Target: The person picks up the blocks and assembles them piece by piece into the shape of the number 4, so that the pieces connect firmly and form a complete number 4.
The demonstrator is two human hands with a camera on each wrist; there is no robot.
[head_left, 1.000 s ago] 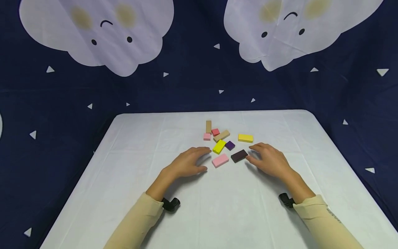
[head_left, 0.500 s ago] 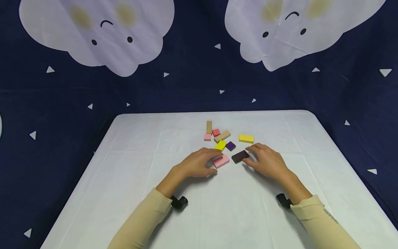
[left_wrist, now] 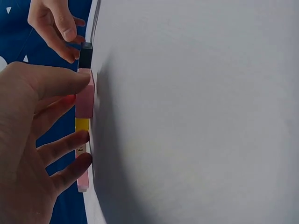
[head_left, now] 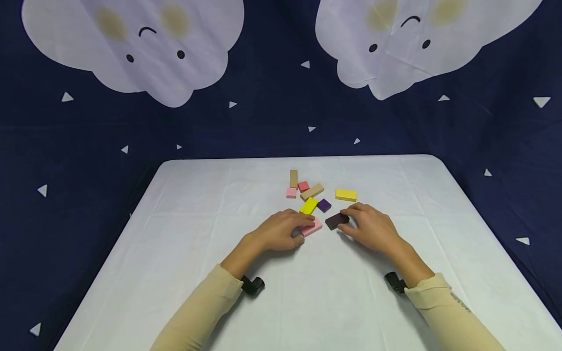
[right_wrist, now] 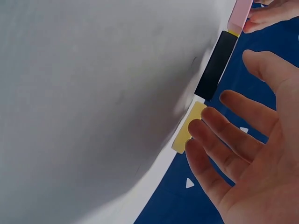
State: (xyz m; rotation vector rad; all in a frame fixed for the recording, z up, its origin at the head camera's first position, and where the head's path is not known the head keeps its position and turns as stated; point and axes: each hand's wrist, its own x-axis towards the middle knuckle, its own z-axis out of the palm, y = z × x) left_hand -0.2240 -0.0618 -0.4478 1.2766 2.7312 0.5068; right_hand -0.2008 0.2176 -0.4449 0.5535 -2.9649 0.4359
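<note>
My left hand [head_left: 281,231] reaches over a pink block [head_left: 312,227], its fingers above the far side and its thumb by the near corner. In the left wrist view the thumb overlaps the pink block [left_wrist: 85,100]; whether it touches cannot be told. Around one end of a dark brown block [head_left: 335,221] my right hand [head_left: 373,226] holds its thumb and forefinger apart. A gap shows between these fingertips and the dark block [right_wrist: 216,65] in the right wrist view. Both blocks lie flat on the white table.
Just beyond lie a bright yellow block [head_left: 309,205] and a purple block [head_left: 324,205]. Farther back are two tan blocks [head_left: 293,179], a red block [head_left: 303,186] and a small pink block [head_left: 291,193]. Another yellow block [head_left: 346,195] lies right. A dark blue cloth [head_left: 272,131] hangs behind the table.
My left hand has moved right, from beside the pink block to over it, its thumb and fingers drawing closer. My right hand has shifted left around the dark block's end. The blocks stay put.
</note>
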